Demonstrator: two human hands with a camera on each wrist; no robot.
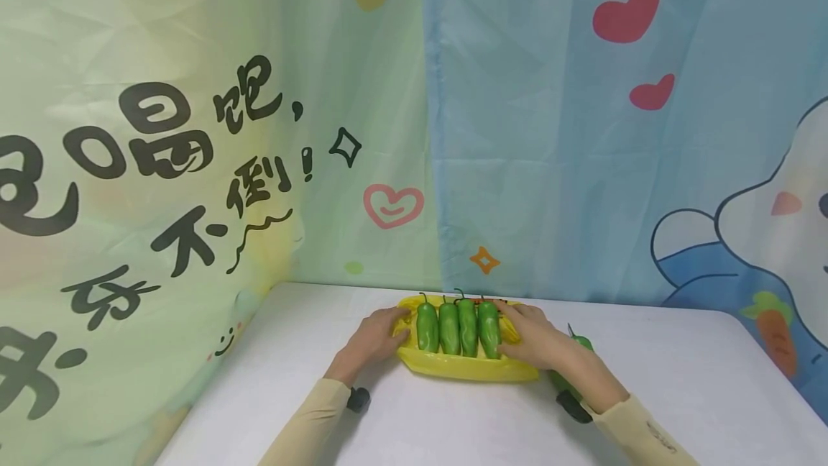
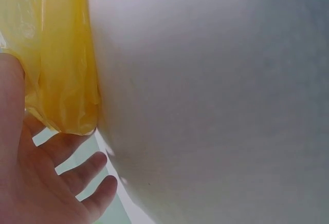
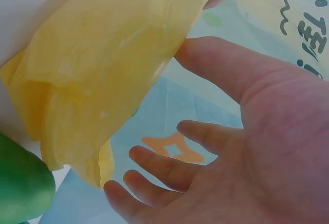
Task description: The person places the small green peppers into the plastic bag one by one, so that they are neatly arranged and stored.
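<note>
A yellow plastic bag (image 1: 466, 367) lies spread on the white table, with several green peppers (image 1: 467, 328) side by side on or in it. At its left end my left hand (image 1: 382, 329) holds the plastic between thumb and first fingers; the other fingers (image 2: 85, 172) spread apart below the bag's end. My right hand (image 1: 527, 333) is at the right end, close to the rightmost pepper. In the right wrist view its thumb (image 3: 211, 62) touches the yellow plastic, while the other fingers (image 3: 164, 167) are spread and hold nothing. Part of the peppers is hidden by the right hand.
Another green pepper (image 1: 582, 342) lies right of the bag, partly covered by my right forearm. Something red (image 1: 480, 300) shows behind the peppers, too small to tell. The white table (image 1: 679, 380) ends at a printed curtain (image 1: 517, 164) at the back.
</note>
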